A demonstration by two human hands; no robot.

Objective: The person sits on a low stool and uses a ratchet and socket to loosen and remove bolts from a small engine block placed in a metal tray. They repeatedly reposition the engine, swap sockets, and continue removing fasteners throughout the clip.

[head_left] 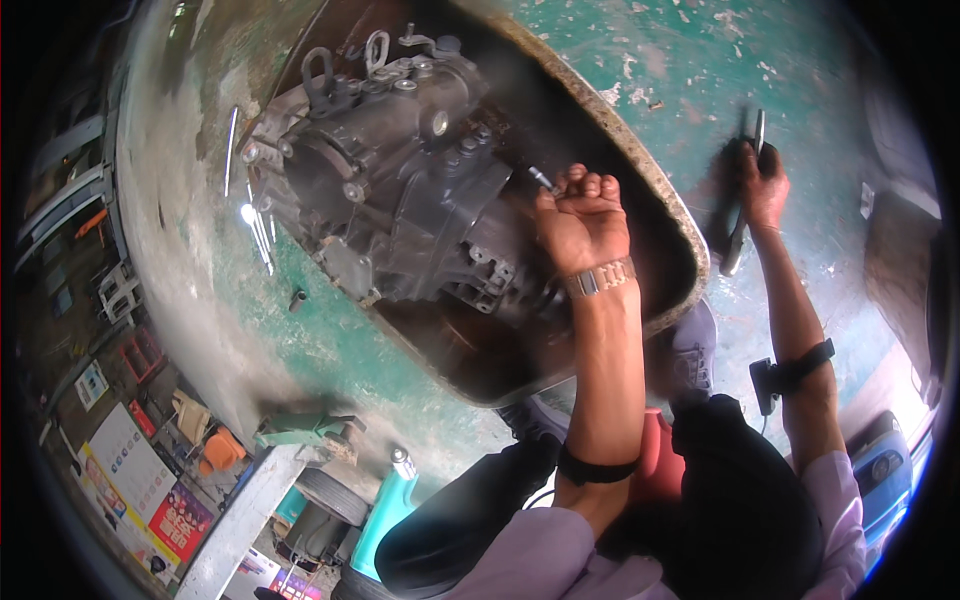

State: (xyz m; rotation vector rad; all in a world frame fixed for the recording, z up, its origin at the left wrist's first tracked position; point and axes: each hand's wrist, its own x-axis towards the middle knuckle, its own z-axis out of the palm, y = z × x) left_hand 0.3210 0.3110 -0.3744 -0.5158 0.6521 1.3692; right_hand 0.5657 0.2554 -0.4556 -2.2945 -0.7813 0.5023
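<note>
A dark, oily gearbox [345, 130] lies in a large tray with a pale, worn rim [660, 185]. Over the tray's right part, my left hand [588, 225] is turned palm up with its fingers curled. Between its thumb and fingers sticks out a small silver cylindrical piece [541, 178], perhaps a bolt or socket; its other end is hidden. Off to the right, outside the tray, my right hand [766, 190] grips a long shiny metal bar-shaped tool [735, 250] above the floor. The tool's exact kind is unclear, as the fist covers its middle.
Thin metal rods [258, 230] and a small dark cylinder [298, 299] lie on the worn green floor left of the tray. A green bench vise [305, 430], a turquoise bottle-shaped object [385, 510] and a red container [658, 450] stand near my legs. A blue case [882, 470] is far right.
</note>
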